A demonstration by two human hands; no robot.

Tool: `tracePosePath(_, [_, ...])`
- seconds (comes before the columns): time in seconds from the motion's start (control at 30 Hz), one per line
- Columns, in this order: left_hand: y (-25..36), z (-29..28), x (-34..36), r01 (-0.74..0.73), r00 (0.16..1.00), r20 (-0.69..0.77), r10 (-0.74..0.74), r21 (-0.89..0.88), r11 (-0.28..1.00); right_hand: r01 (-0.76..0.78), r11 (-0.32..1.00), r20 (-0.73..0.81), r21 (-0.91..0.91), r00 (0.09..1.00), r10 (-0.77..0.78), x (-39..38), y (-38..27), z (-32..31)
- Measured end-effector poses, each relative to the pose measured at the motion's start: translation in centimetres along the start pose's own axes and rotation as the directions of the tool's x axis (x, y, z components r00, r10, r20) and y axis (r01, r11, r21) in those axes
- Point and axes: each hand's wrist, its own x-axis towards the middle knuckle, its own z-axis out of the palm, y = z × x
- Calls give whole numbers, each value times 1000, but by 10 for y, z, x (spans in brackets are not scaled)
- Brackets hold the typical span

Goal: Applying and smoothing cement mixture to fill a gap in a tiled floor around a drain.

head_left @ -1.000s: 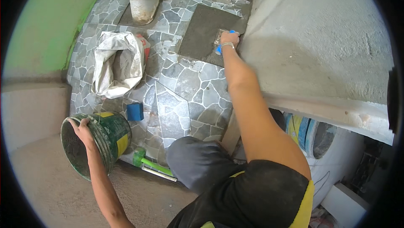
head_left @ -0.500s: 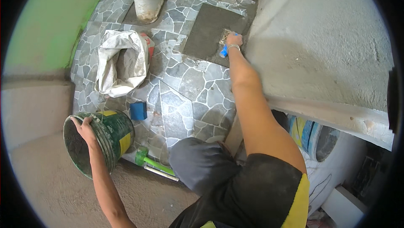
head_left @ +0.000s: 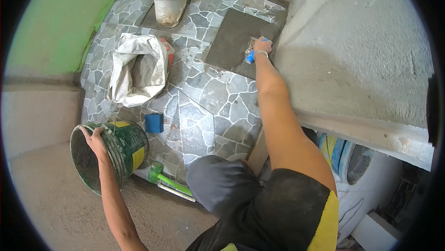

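Note:
My right hand (head_left: 263, 44), arm stretched forward, is closed on the blue handle of a trowel (head_left: 250, 57). The trowel's mortar-smeared blade rests on a dark grey square of wet mortar (head_left: 230, 38) among the floor tiles. At the left, my left hand (head_left: 96, 141) grips the rim of a green bucket (head_left: 130, 145) with yellow patches. That bucket is tipped on its side, its mouth toward the left wall, and grey residue coats its inside.
An open white sack (head_left: 121, 72) holds grey powder. Around it are a toilet bowl (head_left: 168, 8), a blue block (head_left: 154, 123), a cut tile (head_left: 195, 123) and a green mallet (head_left: 156, 172). A rough wall (head_left: 357, 56) rises at right; another bucket (head_left: 344, 158) lies beyond its edge.
The view has shifted slightly, so the floor appears a little lower and to the right. Both hands keep their holds; the trowel stays at about the same spot on the mortar.

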Motion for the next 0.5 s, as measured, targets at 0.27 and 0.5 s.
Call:
tracePosePath(0.27, [2,4,-2,-67,996,-56,69,31,997,-38,999,-28,-10,999,38,7,14,11])
tracePosePath(0.5, [-3,1,3,-49,997,-49,52,53,997,190,979,229,74,952,-202,-34,-16,39])
